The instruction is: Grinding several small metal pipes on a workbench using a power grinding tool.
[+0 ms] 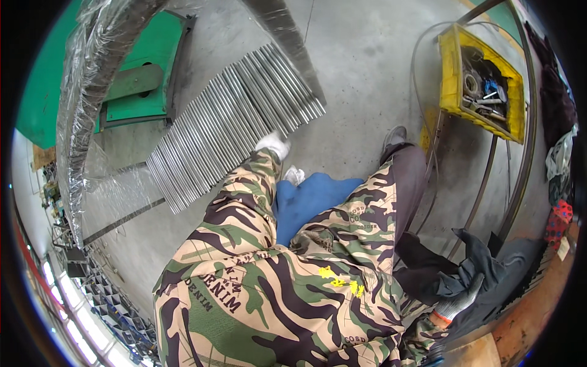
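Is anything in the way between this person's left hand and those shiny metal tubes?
Nothing visible is: the white-gloved left hand overlaps the near edge of the row of metal tubes in this view, though whether it touches them is unclear.

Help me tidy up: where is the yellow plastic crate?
The yellow plastic crate sits upper right in the head view, beside a dark metal bar.

The person wore a smock (251, 333) camouflaged in tan, green and black. Left of its yellow marking (339, 282) ran dark lettering (224, 295); beyond the marking, the left hand (273, 145) was white-gloved; right of it, the right hand's (458, 301) pale glove had an orange cuff (439, 319).
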A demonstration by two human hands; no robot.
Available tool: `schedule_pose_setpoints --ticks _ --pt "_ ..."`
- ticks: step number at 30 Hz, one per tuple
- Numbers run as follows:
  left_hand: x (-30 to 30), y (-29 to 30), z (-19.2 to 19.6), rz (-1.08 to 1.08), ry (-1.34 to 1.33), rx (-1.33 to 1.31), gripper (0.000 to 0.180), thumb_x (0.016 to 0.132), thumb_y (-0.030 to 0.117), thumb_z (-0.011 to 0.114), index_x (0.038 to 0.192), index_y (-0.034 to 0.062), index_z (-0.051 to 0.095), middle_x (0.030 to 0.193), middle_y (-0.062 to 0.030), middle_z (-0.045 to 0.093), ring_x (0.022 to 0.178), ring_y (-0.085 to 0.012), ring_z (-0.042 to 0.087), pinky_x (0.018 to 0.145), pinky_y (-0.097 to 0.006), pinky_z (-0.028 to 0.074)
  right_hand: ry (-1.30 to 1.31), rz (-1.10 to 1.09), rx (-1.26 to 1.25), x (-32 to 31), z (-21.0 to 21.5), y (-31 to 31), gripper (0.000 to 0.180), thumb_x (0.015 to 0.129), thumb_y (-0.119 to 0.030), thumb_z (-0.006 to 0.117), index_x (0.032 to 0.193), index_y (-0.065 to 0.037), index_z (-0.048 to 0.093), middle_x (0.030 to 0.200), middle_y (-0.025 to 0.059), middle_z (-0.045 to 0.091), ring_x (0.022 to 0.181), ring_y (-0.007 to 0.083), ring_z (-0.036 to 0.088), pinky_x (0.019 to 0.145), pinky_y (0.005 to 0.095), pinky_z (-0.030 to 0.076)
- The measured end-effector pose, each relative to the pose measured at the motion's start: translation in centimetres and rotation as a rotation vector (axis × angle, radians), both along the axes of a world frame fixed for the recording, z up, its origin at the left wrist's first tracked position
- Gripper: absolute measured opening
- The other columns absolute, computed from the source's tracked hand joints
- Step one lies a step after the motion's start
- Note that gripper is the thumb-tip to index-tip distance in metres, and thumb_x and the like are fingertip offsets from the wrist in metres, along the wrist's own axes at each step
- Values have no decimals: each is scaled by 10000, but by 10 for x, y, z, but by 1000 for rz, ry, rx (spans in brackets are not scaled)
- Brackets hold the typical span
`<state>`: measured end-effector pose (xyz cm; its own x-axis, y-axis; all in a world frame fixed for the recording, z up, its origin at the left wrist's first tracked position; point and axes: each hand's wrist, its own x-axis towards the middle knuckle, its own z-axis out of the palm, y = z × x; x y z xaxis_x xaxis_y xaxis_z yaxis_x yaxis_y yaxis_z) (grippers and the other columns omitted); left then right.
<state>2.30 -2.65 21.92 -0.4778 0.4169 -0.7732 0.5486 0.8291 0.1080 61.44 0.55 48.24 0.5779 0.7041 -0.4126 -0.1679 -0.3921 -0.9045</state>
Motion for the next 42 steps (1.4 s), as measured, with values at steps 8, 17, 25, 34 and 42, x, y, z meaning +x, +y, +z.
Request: schedule_pose_setpoints --ticks 8,17,25,34,42 --pt "16 -3 -68 -230 -162 -50 615 916 340 600 1402 -38 593 1291 -279 697 1225 -418 668 1061 -463 535 148 135 -12 1 8 -2 363 1092 -290 572 1234 24 685 1031 111 753 783 229 718 650 536 654" --pt "13 -16 -88 -262 -205 56 633 862 379 653 1345 -29 639 1280 -303 690 1191 -440 676 1029 -471 546 139 62 8 -30 6 8 399 1090 -254 598 1321 69 644 1197 151 743 877 254 733 861 339 616" --pt "22 -158 -74 118 -96 199 455 946 381 589 1149 8 754 1194 -278 724 1101 -474 694 983 -511 543 130 267 88 29 23 21 461 1092 -332 563 1372 30 622 1153 182 739 931 320 739 739 609 658" --pt "59 -271 -37 -133 -230 -242 421 1003 319 498 1273 99 735 1251 -242 720 1212 -410 673 1045 -476 532 159 384 258 46 58 55 538 1113 -371 505 1452 46 525 1279 210 688 1007 342 740 725 549 688" --pt "64 -245 -60 -203 -188 12 296 949 243 543 1131 137 752 1109 -213 750 1043 -410 735 934 -508 595 -170 418 504 88 69 54 561 1138 -385 463 1444 76 551 1358 211 665 1134 288 694 920 421 628"
